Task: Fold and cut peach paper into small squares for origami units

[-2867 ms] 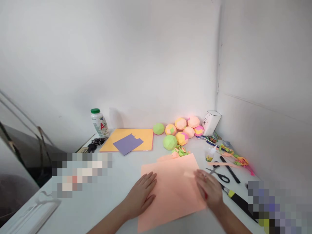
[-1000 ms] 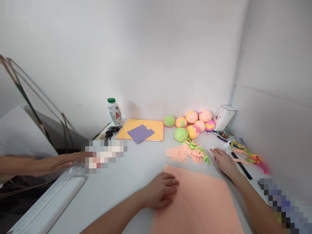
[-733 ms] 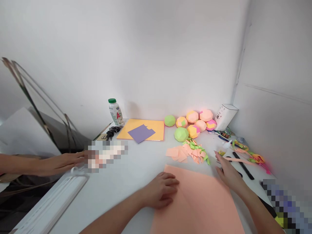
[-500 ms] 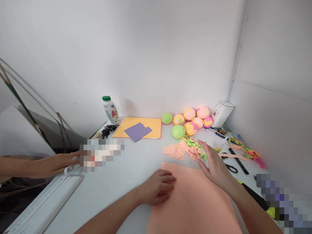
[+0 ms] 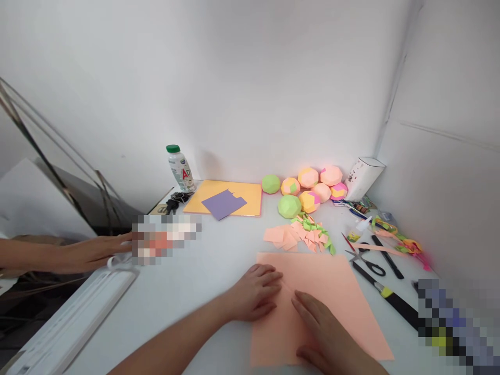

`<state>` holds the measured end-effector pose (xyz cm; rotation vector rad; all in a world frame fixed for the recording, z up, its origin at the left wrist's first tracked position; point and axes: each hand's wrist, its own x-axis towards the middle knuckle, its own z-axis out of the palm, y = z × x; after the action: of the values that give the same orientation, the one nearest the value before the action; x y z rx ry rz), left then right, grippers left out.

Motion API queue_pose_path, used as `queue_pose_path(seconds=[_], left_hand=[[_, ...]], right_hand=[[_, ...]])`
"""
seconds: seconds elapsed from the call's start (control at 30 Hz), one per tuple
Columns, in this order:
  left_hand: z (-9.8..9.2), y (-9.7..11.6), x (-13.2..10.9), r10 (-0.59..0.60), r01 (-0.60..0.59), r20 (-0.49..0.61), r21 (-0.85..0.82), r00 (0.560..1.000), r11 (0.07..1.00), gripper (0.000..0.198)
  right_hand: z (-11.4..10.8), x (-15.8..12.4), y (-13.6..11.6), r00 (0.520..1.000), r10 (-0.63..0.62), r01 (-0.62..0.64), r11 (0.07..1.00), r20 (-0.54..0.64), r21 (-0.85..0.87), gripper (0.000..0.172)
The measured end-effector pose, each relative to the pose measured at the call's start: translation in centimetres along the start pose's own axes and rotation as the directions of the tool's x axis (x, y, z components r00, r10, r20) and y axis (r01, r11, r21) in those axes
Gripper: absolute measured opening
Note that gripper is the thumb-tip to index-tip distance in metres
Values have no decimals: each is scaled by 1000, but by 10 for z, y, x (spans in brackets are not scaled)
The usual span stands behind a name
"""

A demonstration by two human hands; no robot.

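Observation:
A large peach paper sheet [image 5: 332, 276] lies flat on the table in front of me. My left hand [image 5: 255, 292] rests on its left side, palm down, the fingers loosely bent and slightly apart. Over the lower middle of the sheet is my right hand [image 5: 322, 328], its fingers stretched out and the thumb apart, holding nothing. Just beyond the sheet are small peach paper pieces [image 5: 283, 237] and a heap of folded peach and green pieces [image 5: 312, 232]. Scissors [image 5: 369, 262] and a black-handled cutter [image 5: 398, 302] lie along the right.
Faceted paper balls [image 5: 289, 207] cluster at the back, beside a yellow pad [image 5: 252, 192] bearing purple paper [image 5: 224, 204]. A bottle [image 5: 182, 171] and a white box [image 5: 363, 178] stand near the wall. Another person's hand [image 5: 89, 252] reaches in from the left, near a power strip [image 5: 86, 317].
My right hand has come down and back from beside the paper pieces onto the peach sheet. The sheet has shifted and lies straighter. My left hand stays at its left side.

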<state>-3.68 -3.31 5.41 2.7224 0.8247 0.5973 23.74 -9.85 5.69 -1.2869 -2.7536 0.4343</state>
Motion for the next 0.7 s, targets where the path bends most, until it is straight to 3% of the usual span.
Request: queue_pose_path(seconds=[0.2,0.33,0.43,0.53,0.7], left_hand=[[-2,0,0,-3,3,13,2,1000,1000,30],[-1,-1,-1,0,0,13,7,1000,1000,31],[0,-1,-1,-4,4,15,11,1000,1000,31],[1,-1,-1,-7,7,3,0,1000,1000,27],[1,1,1,-16,9,-78,-86,997,996,19]], right_hand=[[2,5,-3,997,-59,54,994,-44,-99,80],[13,5,-6,954,-260,222,947,-152,-231,87],[24,6,-8,872,-417,318,881,-258,-350,64],[29,7,-15,820,-457,307,860,-346,-409,31],[32,8,-30,772,-494,292,834,-400,-468,23]])
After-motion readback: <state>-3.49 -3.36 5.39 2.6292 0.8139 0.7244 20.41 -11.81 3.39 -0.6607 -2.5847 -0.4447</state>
